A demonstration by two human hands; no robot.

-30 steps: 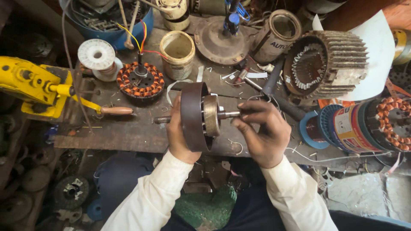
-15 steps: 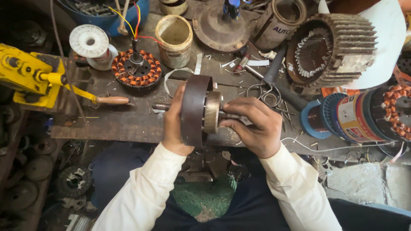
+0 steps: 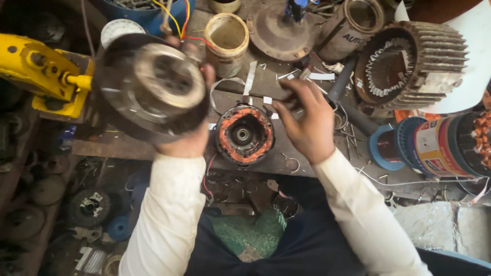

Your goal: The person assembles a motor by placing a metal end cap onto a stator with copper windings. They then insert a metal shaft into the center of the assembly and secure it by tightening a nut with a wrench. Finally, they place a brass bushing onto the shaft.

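My left hand [image 3: 190, 139] grips a round dark metal motor cover [image 3: 153, 87] and holds it up over the left part of the bench, its pale inner disc facing me; it is blurred by motion. A stator with orange copper windings [image 3: 244, 134] lies on the wooden bench [image 3: 128, 148] near the front edge, between my hands. My right hand [image 3: 305, 122] hovers just right of the stator with fingers spread and nothing clearly in it.
A yellow tool [image 3: 46, 71] sits at the left. Behind are a cream tin can [image 3: 227, 36], a round metal cover [image 3: 279, 30] and a ribbed motor housing [image 3: 409, 61]. Wire spools [image 3: 409, 148] lie at the right, scrap parts on the floor [image 3: 46, 204].
Both hands held the cover with its shaft at the bench's middle. Now the left hand has swung the cover up and left, the stator lies on the bench, and the right hand has let go.
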